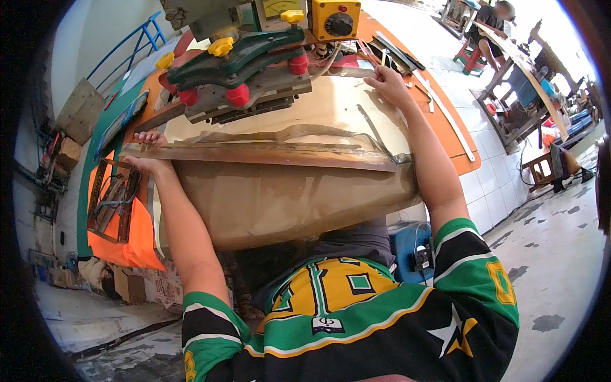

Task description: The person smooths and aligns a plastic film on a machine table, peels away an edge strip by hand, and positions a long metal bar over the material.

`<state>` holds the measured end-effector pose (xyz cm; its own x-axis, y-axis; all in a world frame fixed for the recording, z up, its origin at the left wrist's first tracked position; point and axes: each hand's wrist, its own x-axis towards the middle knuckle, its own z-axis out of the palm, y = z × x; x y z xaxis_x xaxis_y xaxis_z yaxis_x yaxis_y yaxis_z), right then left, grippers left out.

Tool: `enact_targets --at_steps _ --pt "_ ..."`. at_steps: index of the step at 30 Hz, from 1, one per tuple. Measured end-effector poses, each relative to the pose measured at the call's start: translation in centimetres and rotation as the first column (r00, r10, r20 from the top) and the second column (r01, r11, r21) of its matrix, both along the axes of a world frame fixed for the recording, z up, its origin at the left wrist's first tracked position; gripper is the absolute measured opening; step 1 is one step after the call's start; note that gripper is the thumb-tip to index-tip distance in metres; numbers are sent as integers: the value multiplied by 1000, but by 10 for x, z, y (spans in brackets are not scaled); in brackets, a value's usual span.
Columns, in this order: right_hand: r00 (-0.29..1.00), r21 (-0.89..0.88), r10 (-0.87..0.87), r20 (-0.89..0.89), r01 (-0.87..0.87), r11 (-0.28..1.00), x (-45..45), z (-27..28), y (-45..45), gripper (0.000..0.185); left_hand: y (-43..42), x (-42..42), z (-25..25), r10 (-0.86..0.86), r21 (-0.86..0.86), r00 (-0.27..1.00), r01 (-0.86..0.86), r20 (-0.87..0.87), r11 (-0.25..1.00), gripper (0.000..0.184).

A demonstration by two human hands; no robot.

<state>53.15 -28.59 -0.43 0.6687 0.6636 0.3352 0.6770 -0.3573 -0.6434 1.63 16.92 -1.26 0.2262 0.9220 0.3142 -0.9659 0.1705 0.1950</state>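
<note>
My left hand point(149, 153) is wrapped around the left end of a long wooden bar point(267, 155), thumb on the near side and fingers on the far side. A brown, glossy sheet point(286, 197) hangs from the bar toward my lap, and more of it lies crumpled behind the bar. Farther back on the right, my right hand point(389, 86) is closed, its fingers curled at the edge of the pale work surface point(344, 95). What those fingers hold is too small to make out. The green press head point(242, 60) with yellow knobs and red mounts stands above the surface, between my hands.
A rusty metal frame point(114, 200) rests on orange sheet material point(137, 235) at the left. Long strips and tools point(439, 108) lie along the orange table's right side. A yellow control box point(335, 20) sits at the back. Another person point(493, 32) sits at a far bench.
</note>
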Motion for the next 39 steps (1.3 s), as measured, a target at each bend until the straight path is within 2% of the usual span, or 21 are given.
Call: enact_targets --at_steps 3,6,8,11,16,18,23,28,30,35,39 --pt "1000 -10 -1 -7 1 1000 0 -1 0 42 2 -1 -3 -52 33 998 51 22 998 96" --pt "1000 -13 -1 0 1 1000 2 -2 0 42 9 -2 -6 -6 55 1000 6 0 998 95" --pt "996 -10 5 87 -4 1000 6 -4 1 42 12 -1 -9 -9 48 1000 9 15 999 95" --pt "999 24 23 30 -24 999 3 -3 0 43 21 -2 -14 -18 43 999 16 34 999 95" --pt "999 20 23 33 -23 1000 4 -3 1 43 18 -3 -13 -57 72 997 53 48 996 96" --pt "999 9 14 52 -14 1000 5 -5 1 42 17 -2 -11 8 40 1000 -9 11 999 93" --pt "1000 17 12 -2 -12 1000 3 -3 1 43 14 -1 -9 8 32 1000 -9 14 999 91" --pt "1000 23 14 27 -15 1000 4 -3 1 42 9 0 -7 -7 47 1000 5 30 999 91" --pt "999 24 15 44 -16 1000 5 -4 1 41 7 1 -5 -5 16 1000 5 24 1000 97" --pt "1000 42 21 -5 -21 999 2 -3 0 41 19 -2 -12 -7 37 1000 7 14 999 95" --pt "999 7 17 32 -17 1000 6 -5 1 42 7 1 -7 15 33 1000 -14 -18 999 96"
